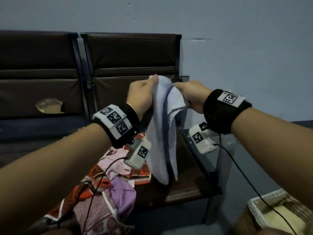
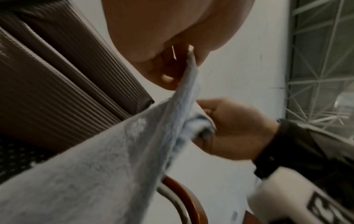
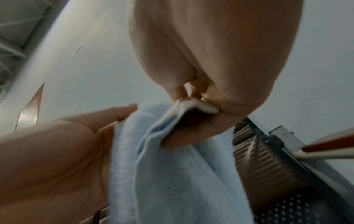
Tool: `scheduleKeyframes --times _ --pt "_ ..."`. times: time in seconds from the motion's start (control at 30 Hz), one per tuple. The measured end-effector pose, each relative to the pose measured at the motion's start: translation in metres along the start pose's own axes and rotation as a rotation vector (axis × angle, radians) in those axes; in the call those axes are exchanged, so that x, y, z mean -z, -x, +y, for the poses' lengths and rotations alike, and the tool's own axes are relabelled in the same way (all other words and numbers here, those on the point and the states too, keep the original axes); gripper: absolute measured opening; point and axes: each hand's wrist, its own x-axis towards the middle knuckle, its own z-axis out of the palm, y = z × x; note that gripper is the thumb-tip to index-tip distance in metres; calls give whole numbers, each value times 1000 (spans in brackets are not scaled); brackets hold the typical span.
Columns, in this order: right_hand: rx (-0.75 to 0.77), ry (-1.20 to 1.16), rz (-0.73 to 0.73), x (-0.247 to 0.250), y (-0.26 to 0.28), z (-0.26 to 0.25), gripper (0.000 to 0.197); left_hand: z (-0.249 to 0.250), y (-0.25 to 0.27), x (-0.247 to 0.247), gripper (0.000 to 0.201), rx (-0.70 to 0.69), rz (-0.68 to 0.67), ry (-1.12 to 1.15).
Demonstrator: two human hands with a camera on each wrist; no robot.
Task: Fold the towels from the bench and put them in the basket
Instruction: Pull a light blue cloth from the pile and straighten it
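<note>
A light blue towel [image 1: 163, 133] hangs in the air over the bench seat, doubled lengthwise, its lower end near the seat. My left hand [image 1: 144, 92] pinches its top left corner; in the left wrist view the thumb and fingers [image 2: 168, 78] grip the towel edge [image 2: 189, 71]. My right hand [image 1: 191, 94] grips the top right corner, close beside the left; the right wrist view shows its fingers curled on the towel hem [image 3: 195, 106]. The woven basket [image 1: 254, 211] stands on the floor at the lower right.
A pile of pink, purple and red patterned towels [image 1: 108, 182] lies on the bench seat at lower left. Brown padded bench backs [image 1: 132, 55] stand against the blue-grey wall. Wrist camera cables hang under both forearms.
</note>
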Motion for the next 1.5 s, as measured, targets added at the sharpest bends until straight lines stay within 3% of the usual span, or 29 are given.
scheduleKeyframes --times 0.17,0.23,0.3,0.37,0.4,0.43,0.5,0.57,0.63,0.7,0.8,0.83,0.9,1.0,1.13,1.3,1.4,1.5 --pt "-82 -154 -141 -5 11 3 44 -3 31 -9 43 -53 -222 -187" --pt "-23 -57 -134 -2 14 8 28 -2 30 -6 32 30 -262 -88" --pt "23 26 -162 2 15 14 21 -5 24 -1 27 113 -206 -6" --pt "34 14 -253 4 14 19 31 -14 16 5 19 98 -82 -76" --pt "43 8 -300 5 15 20 34 -18 12 8 27 92 -61 -119" --pt "54 5 -337 5 15 20 34 -22 9 12 40 116 -95 -135" --pt "89 8 -363 5 14 21 33 -28 5 16 48 231 -305 -97" --pt "103 19 -336 6 14 22 28 -29 5 20 31 378 -525 -47" --pt "102 24 -307 9 13 25 21 -30 4 24 20 427 -588 -34" --pt "116 70 -248 13 8 31 15 -33 -2 25 25 393 -539 -49" --pt "132 458 -188 26 -2 37 61 -38 -16 21 31 271 -373 -94" --pt "135 630 -183 30 -5 41 64 -39 -21 19 32 204 -309 -152" --pt "128 762 -129 39 -16 48 53 -42 -35 17 27 71 -209 -290" --pt "160 569 65 47 -39 56 29 -41 -58 11 16 -61 -113 -437" --pt "325 424 247 47 -59 54 14 -37 -90 7 8 -103 -19 -392" --pt "314 261 179 41 -59 70 27 -56 -86 18 16 -77 -59 -296" --pt "244 341 55 40 -47 107 27 -92 -52 30 24 38 -180 -403" --pt "117 494 -141 37 -26 149 21 -130 -10 42 24 238 -370 -472"
